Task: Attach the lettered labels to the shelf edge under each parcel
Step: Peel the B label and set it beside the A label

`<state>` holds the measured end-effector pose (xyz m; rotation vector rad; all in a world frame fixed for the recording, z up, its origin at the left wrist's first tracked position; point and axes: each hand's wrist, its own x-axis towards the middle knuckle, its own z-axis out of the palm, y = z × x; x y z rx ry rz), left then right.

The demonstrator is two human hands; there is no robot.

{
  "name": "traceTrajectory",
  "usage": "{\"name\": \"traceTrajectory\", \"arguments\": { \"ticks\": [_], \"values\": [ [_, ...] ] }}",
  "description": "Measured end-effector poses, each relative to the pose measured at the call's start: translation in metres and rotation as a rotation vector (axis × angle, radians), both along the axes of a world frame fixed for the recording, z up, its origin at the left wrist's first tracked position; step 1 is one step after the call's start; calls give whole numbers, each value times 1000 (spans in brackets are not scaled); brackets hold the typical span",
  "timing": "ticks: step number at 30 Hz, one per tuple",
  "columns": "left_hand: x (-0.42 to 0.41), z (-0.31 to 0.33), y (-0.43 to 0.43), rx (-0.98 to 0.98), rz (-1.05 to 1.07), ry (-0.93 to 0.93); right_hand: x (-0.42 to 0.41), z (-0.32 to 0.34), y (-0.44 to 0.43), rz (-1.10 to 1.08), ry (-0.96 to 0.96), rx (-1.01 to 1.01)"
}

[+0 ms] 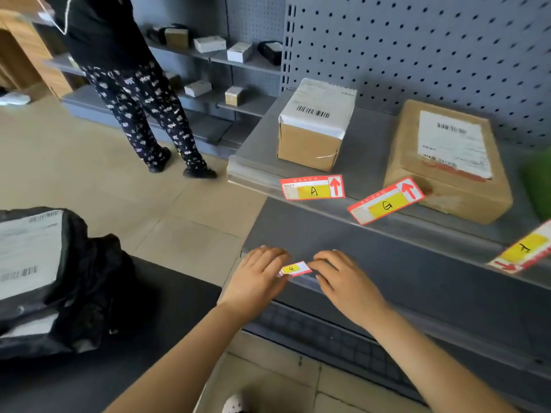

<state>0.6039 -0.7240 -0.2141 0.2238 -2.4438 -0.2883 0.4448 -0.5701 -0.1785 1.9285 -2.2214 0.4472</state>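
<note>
A small red-and-yellow label lies against the front edge of the lower grey shelf. My left hand holds its left end and my right hand holds its right end, fingertips on the label. On the upper shelf edge sit a label marked A under a small taped parcel, a tilted label marked G before a larger brown parcel, and a third label at the far right.
A black-wrapped parcel rests on a dark surface at my left. Another person stands at the far shelving, where several small boxes lie. Grey pegboard backs the shelf. Tiled floor lies between.
</note>
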Motion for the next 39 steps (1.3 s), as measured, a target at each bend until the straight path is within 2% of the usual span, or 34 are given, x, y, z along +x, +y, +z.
{"name": "traceTrajectory", "arguments": {
  "ticks": [7,12,18,23,31,39],
  "values": [
    [-16,-78,2,17,90,-55,-23,-68,-16,-26,-68,52],
    [-23,-99,-3,-25,127,-136,-28,-87,-27,-49,-141,33],
    [-26,-99,-4,-10,125,-224,-28,-86,-37,-63,-209,-21],
    [-26,-92,-5,0,109,-218,-24,-80,-34,-21,-243,-54],
    [-25,-64,-10,-28,40,-177,-12,-55,-9,-221,-321,-197],
    [-15,-24,-2,-20,-116,-104,23,7,7,-318,-400,-267]
  ]
}}
